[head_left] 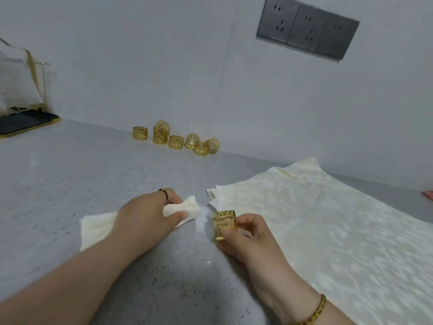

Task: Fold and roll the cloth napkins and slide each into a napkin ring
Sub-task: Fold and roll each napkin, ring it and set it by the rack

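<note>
My left hand grips a folded cream napkin on the grey counter, pinching its end into a narrow bunch that sticks out to the right. My right hand holds a gold napkin ring upright by its side, just right of that bunched end, with a small gap between them. Several more gold rings stand and lie in a cluster at the back by the wall.
A stack of flat cream napkins covers the counter to the right. A dark tray with gold edge and a white item in a gold stand are at the far left. Sockets are on the wall.
</note>
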The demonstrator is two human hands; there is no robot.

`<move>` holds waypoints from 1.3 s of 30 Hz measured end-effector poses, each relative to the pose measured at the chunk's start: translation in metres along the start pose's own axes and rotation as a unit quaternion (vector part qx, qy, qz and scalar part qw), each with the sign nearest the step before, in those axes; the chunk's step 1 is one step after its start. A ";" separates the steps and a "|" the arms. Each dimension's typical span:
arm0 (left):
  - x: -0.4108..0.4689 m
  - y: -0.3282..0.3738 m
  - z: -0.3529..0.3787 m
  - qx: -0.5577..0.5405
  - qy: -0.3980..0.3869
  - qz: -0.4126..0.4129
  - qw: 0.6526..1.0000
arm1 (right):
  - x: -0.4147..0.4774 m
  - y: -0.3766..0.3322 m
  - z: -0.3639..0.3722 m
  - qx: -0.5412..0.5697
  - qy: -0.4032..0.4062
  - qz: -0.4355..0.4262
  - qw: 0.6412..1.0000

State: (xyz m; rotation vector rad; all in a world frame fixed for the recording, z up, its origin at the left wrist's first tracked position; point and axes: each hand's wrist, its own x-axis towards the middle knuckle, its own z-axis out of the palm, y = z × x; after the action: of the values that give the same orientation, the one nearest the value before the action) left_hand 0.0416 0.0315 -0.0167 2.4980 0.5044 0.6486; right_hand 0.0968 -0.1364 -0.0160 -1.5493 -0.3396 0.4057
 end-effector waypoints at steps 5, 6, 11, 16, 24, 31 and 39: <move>-0.018 0.021 0.003 -0.161 0.017 0.004 0.987 | -0.012 -0.001 0.004 0.083 0.011 -0.036 0.996; -0.021 0.024 0.004 -0.190 0.016 0.002 0.982 | -0.013 -0.003 0.004 0.081 0.004 -0.044 0.996; -0.025 0.030 0.008 -0.274 0.001 -0.016 0.962 | -0.011 -0.010 -0.012 0.047 -0.066 -0.076 0.994; -0.023 0.029 0.010 -0.305 -0.060 -0.010 0.951 | -0.006 -0.009 -0.018 -0.001 -0.132 -0.072 0.989; -0.017 0.020 0.012 -0.406 -0.125 -0.046 0.904 | -0.005 -0.005 -0.017 -0.043 -0.100 -0.062 0.992; -0.021 0.027 0.015 -0.326 -0.076 -0.031 0.942 | -0.002 -0.005 -0.018 -0.119 -0.125 -0.078 0.982; -0.023 0.025 0.011 -0.261 -0.086 0.009 0.961 | 0.008 -0.004 -0.025 0.023 -0.171 0.034 0.984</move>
State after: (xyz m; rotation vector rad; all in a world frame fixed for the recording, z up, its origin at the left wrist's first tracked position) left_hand 0.0347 -0.0037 -0.0192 2.0332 0.2092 0.4858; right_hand 0.1156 -0.1543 -0.0120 -1.4462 -0.5401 0.7322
